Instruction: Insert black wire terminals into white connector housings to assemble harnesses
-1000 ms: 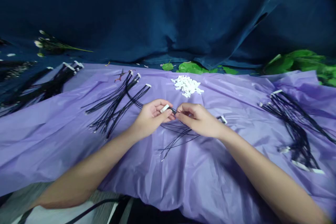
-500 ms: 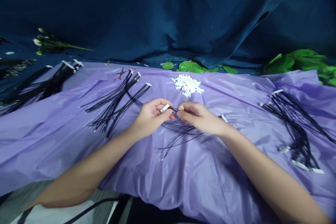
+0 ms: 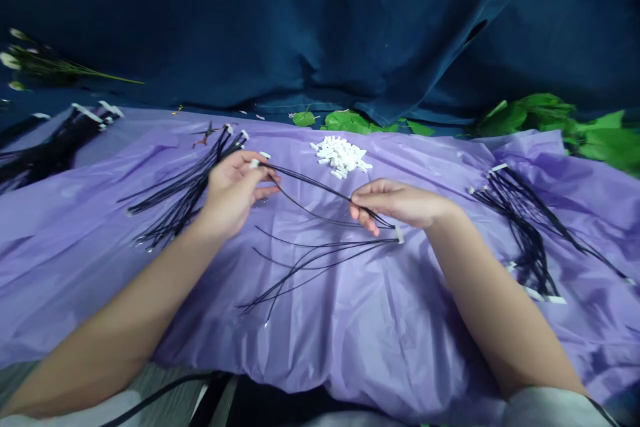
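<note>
My left hand [image 3: 237,190] pinches a small white connector [image 3: 255,163] at one end of a few black wires [image 3: 310,181]. Those wires stretch across to a wider white connector [image 3: 399,234] at their other end. Near that end my right hand [image 3: 387,203] pinches the wires between thumb and fingers. From the same wide connector several loose black wires [image 3: 310,257] fan out to the left over the purple sheet, their tips free. A pile of small white connectors [image 3: 341,156] lies beyond my hands.
Bundles of black wires with white connectors lie left [image 3: 173,203], far left [image 3: 60,140] and right [image 3: 525,227] on the purple sheet [image 3: 320,340]. Small red-handled scissors [image 3: 204,136], green leaves [image 3: 540,117] and white flowers [image 3: 55,67] lie along the back, before a dark blue cloth [image 3: 250,27].
My hands have moved apart. The left went left and up with the small connector, drawing the wires out straighter; the right moved slightly right along them. The camera view has shifted a little.
</note>
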Available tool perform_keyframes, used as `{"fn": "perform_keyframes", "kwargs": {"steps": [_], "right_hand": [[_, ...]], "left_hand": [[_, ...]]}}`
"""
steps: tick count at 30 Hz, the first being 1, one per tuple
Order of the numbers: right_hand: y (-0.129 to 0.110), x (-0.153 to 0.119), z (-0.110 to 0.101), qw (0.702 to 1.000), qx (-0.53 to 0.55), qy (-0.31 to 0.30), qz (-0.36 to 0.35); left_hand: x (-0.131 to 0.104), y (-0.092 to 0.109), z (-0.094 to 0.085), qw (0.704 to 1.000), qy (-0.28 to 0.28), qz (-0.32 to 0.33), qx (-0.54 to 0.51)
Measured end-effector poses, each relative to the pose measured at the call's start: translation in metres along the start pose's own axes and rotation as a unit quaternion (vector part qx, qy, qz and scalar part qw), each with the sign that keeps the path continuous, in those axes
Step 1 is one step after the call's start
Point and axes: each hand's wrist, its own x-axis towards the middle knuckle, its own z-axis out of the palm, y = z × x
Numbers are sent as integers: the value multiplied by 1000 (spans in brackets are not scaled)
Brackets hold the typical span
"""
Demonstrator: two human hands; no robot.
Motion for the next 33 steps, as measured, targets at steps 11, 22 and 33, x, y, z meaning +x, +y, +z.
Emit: {"fn": "perform_keyframes", "kwargs": {"steps": [11, 22, 33], "right_hand": [[-4, -11, -15, 998, -5, 20, -67], [-11, -13, -4, 996, 16, 2, -93], [-19, -20, 8, 994, -38, 37, -97]], "left_hand": [[33, -4, -21, 998, 41, -48, -12], [32, 5, -20, 997, 49, -42, -30], [22, 29, -23, 991, 69, 34, -106]]}}
